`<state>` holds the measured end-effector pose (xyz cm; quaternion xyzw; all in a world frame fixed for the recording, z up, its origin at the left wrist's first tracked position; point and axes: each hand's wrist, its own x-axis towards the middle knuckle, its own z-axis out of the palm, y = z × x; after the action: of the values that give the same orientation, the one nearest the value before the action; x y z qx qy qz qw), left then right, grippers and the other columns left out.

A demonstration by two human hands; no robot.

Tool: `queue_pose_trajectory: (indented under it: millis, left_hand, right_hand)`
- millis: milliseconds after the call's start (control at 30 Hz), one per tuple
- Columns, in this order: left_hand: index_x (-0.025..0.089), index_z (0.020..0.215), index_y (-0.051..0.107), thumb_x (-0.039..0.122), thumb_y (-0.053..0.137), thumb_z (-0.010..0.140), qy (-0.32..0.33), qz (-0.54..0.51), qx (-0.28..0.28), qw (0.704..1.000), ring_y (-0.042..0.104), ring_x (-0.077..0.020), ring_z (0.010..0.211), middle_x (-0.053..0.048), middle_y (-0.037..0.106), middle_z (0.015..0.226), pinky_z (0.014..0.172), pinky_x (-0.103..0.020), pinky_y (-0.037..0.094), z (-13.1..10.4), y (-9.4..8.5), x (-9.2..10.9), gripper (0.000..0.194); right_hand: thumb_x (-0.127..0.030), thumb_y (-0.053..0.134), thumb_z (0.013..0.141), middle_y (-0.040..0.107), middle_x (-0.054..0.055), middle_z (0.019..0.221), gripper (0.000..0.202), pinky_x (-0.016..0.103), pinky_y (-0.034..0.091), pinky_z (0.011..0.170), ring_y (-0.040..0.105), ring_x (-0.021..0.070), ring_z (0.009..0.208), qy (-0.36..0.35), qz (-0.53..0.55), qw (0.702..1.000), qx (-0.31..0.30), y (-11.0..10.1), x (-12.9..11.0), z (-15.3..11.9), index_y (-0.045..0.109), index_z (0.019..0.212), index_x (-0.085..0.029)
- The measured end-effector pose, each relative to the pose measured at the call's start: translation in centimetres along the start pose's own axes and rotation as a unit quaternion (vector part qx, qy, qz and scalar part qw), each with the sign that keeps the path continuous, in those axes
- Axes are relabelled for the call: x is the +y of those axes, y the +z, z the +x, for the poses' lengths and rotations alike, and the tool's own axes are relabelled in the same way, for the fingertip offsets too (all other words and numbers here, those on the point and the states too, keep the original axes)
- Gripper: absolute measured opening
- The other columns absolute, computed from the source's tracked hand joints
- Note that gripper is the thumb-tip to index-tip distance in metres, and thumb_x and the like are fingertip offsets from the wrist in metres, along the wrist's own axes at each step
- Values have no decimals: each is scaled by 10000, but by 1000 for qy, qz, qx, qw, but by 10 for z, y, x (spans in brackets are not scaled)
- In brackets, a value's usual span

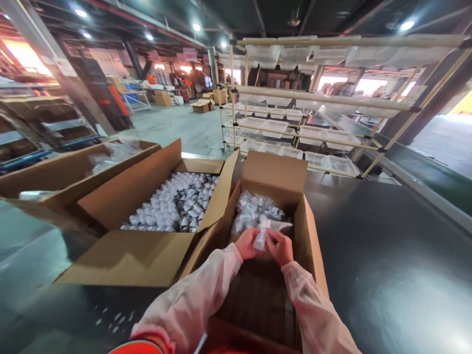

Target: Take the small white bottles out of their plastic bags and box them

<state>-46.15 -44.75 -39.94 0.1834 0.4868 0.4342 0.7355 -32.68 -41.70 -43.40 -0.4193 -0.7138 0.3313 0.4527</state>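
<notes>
Over the open cardboard box in front of me, both hands meet at a small white item in clear plastic wrap. My left hand has its fingers closed around the item's left side. My right hand pinches it from the right, near the loose plastic. Several similar wrapped items lie at the far end of this box, just beyond my hands. To the left, a wider open box holds many small white and silvery pieces.
Another open box with clear plastic bags stands at the far left. A dark tabletop extends to the right. Behind it stands a tube-frame rack with white trays. Small white bits lie at the lower left.
</notes>
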Motion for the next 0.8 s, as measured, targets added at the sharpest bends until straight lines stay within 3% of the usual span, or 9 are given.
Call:
queue_pose_trajectory:
  millis: [133, 233, 333, 433, 533, 633, 800]
  left_hand:
    - [121, 799, 588, 117, 508, 823, 51, -87, -27, 995, 607, -98, 561, -12, 633, 644, 592, -189, 488, 3, -8, 6, 84]
    - [47, 765, 623, 58, 569, 764, 4, -86, -61, 994, 614, -156, 517, -83, 639, 617, 510, -238, 473, 1, -17, 9, 55]
    - [17, 788, 634, 107, 541, 801, -19, -111, -78, 991, 625, -172, 538, -116, 652, 645, 502, -252, 484, 1, -22, 13, 130]
    - [74, 930, 636, 143, 522, 837, 47, -191, -85, 977, 659, -140, 755, -87, 694, 826, 671, -217, 525, 2, -20, 14, 163]
    - [84, 899, 634, 67, 519, 800, 87, -233, -76, 966, 657, -144, 820, -81, 691, 837, 776, -238, 524, 7, -17, 6, 153]
    - [79, 767, 622, 6, 480, 769, 61, -216, -51, 973, 655, -153, 729, -78, 662, 710, 745, -253, 530, 15, -17, -3, 159]
    - [122, 669, 583, 131, 560, 808, 64, -196, -2, 978, 665, -197, 766, -81, 650, 680, 728, -280, 541, 22, -20, -5, 141]
  right_hand:
    - [-345, 498, 854, 735, 114, 989, 339, 306, 515, 796, 686, 233, 878, -73, -37, 997, 14, 4, -8, -5, 741, 1015, -172]
    - [-323, 469, 895, 746, 99, 874, 342, 265, 524, 686, 690, 194, 738, -132, -90, 987, 6, 3, -9, -7, 724, 1066, -174]
    - [-314, 475, 906, 745, 77, 814, 316, 245, 525, 661, 687, 178, 703, -152, -109, 982, -7, 2, -10, -7, 729, 1052, -196]
    - [-297, 491, 908, 745, 95, 923, 297, 247, 535, 712, 699, 189, 795, -164, -82, 983, 22, 3, -10, -6, 731, 1038, -180]
    - [-267, 489, 910, 741, 97, 915, 297, 251, 535, 704, 697, 187, 784, -183, -81, 979, 33, 5, -11, -7, 715, 1077, -169]
    - [-234, 488, 910, 739, 79, 863, 299, 246, 527, 687, 688, 175, 743, -212, -91, 973, 7, 9, -12, -11, 701, 1114, -183]
    - [-206, 477, 909, 740, 73, 881, 307, 233, 516, 672, 683, 168, 747, -234, -89, 968, -27, 22, -13, -19, 697, 1123, -204]
